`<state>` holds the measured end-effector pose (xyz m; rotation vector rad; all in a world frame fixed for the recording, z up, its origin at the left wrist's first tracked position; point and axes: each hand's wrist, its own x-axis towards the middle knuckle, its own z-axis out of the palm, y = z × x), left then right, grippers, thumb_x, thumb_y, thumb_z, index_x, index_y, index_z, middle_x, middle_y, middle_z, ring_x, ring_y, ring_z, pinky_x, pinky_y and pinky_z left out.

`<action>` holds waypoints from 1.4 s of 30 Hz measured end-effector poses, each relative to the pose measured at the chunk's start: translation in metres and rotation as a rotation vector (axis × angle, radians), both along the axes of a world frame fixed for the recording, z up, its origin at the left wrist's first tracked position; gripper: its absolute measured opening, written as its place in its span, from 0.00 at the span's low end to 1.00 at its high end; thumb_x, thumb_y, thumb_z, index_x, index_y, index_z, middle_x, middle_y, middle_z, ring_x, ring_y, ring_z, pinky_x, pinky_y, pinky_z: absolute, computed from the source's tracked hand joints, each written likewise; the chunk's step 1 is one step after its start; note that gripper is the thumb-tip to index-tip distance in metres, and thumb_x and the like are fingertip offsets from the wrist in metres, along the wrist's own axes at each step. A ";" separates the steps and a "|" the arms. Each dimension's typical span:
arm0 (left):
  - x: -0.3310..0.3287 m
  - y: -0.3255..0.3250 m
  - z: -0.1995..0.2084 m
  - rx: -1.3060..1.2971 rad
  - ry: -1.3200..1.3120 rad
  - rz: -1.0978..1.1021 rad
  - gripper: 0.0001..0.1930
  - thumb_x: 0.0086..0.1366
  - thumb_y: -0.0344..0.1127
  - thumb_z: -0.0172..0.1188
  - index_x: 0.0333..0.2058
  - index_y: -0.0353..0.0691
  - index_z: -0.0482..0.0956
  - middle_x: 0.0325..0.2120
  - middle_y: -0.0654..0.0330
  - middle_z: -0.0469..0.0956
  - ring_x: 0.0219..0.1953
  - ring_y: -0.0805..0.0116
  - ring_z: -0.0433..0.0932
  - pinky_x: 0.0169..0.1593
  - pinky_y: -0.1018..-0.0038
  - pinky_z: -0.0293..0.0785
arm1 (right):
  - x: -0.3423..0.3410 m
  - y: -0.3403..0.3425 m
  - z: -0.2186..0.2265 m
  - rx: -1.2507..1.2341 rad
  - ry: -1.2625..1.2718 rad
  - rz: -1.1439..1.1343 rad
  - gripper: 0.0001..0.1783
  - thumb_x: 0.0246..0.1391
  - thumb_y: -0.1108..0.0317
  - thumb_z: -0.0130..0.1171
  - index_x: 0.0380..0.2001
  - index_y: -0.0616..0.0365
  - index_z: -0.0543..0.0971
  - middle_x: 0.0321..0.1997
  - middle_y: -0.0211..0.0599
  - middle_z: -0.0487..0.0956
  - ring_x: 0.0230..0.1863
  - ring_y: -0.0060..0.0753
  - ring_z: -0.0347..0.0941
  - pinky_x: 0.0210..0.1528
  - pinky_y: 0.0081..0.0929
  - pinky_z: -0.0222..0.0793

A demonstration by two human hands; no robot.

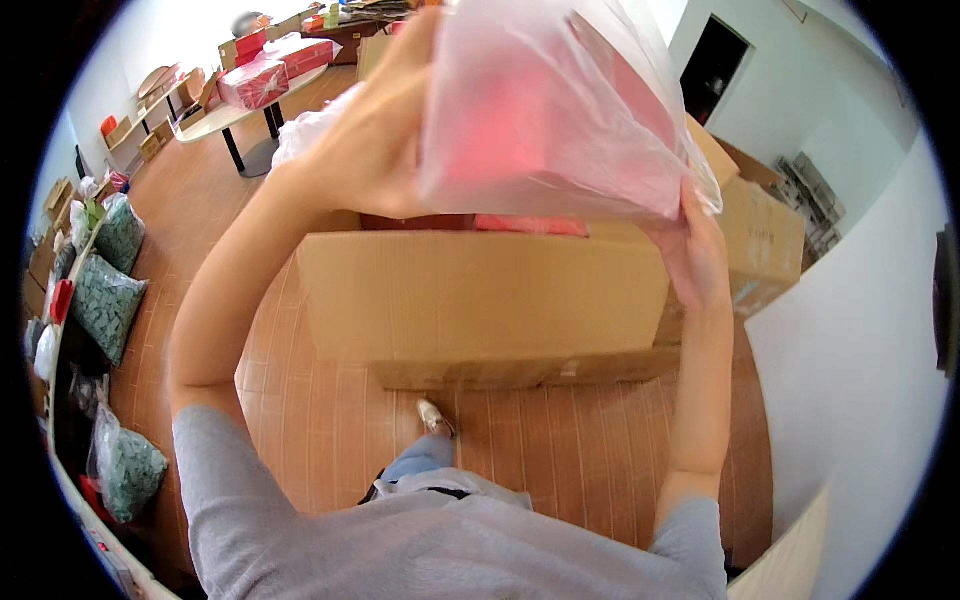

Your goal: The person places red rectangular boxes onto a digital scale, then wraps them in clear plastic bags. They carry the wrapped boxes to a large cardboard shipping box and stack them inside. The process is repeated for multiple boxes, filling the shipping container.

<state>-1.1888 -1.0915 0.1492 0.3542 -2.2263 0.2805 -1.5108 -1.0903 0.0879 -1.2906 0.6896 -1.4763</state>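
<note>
Raised in front of me is a package in a clear plastic bag, with something pink and red showing through the film. My left hand grips its left side, the fingertips partly hidden behind it. At the lower right corner, my right hand holds the bag with the fingers up against the plastic. Beneath the package stands a large open cardboard box. Over its front flap a red item shows inside; the rest of its contents is hidden by the package.
Another cardboard box stands to the right, by a white wall. At the back left, a table carries red packages. Bags of green material line the left side of the brown floor.
</note>
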 end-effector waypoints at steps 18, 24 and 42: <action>-0.004 -0.310 -0.159 0.430 -0.414 0.214 0.41 0.41 0.37 0.67 0.59 0.53 0.67 0.52 0.41 0.62 0.52 0.43 0.64 0.55 0.55 0.62 | 0.044 -0.339 -0.231 1.137 0.433 0.128 0.31 0.65 0.47 0.29 0.67 0.47 0.49 0.71 0.39 0.53 0.69 0.49 0.50 0.64 0.64 0.45; -0.005 -0.350 -0.199 0.589 -0.567 0.317 0.44 0.39 0.32 0.66 0.61 0.60 0.65 0.49 0.45 0.65 0.49 0.46 0.66 0.53 0.58 0.65 | 0.101 -0.382 -0.315 1.252 0.226 0.402 0.30 0.66 0.49 0.24 0.64 0.53 0.58 0.68 0.42 0.57 0.67 0.41 0.55 0.66 0.53 0.48; -0.042 -0.362 -0.227 0.695 -0.777 0.550 0.46 0.34 0.26 0.65 0.59 0.65 0.67 0.51 0.48 0.62 0.50 0.46 0.63 0.55 0.52 0.60 | 0.150 -0.415 -0.363 1.269 -0.169 0.456 0.27 0.66 0.48 0.32 0.53 0.54 0.72 0.50 0.38 0.77 0.48 0.32 0.74 0.52 0.32 0.70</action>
